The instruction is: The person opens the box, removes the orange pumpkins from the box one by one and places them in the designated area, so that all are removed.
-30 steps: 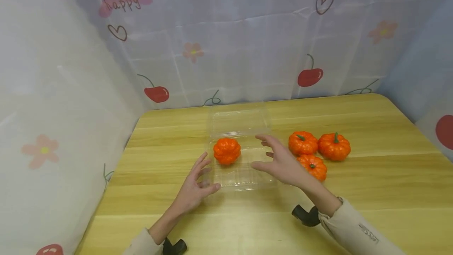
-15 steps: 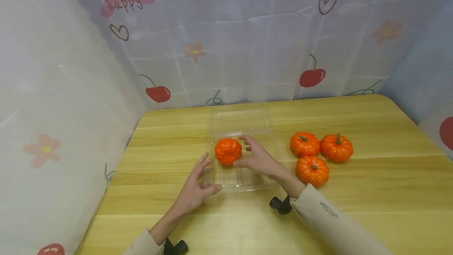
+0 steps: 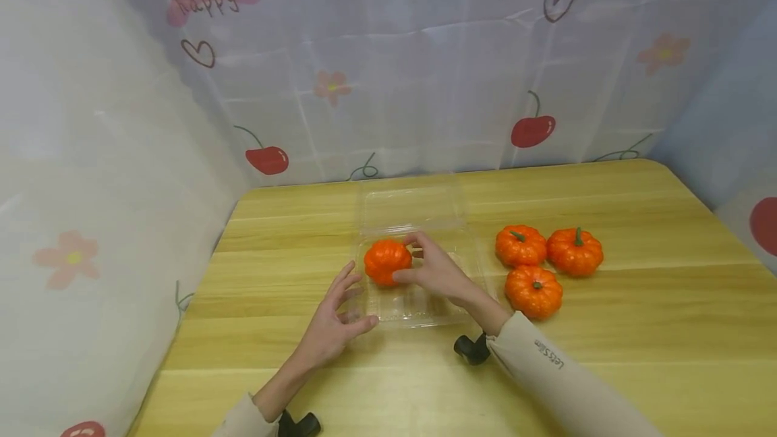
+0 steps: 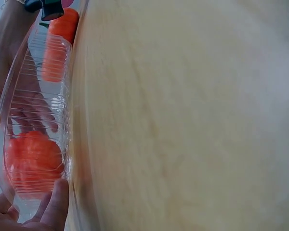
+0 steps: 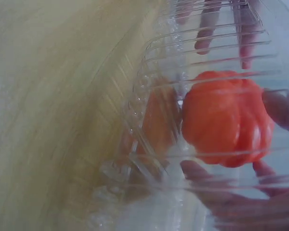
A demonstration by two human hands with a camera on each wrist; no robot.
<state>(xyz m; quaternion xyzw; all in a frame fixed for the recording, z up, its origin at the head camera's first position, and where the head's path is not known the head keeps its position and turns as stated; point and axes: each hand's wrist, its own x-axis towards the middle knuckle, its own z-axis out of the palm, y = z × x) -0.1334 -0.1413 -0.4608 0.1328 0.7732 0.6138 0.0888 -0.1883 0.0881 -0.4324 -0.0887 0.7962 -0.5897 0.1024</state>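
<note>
A clear plastic clamshell box lies on the table with its lid folded back. In its left part is an orange pumpkin, a small one, seen through the clear wall in both wrist views. My right hand reaches over the box and holds this pumpkin's right side between thumb and fingers. Along the box's left side, my left hand rests with fingers spread; its thumb is at the near left corner. Its fingertips show close against the box wall in the left wrist view.
Right of the box sit three more small pumpkins, a left one, a right one and a near one, close together with green stems. The wooden table ends at a printed curtain behind and at the sides.
My right hand has moved left from beside the three pumpkins to the one in the box and taken hold of it. That pumpkin is turned slightly. The left hand has stayed in place.
</note>
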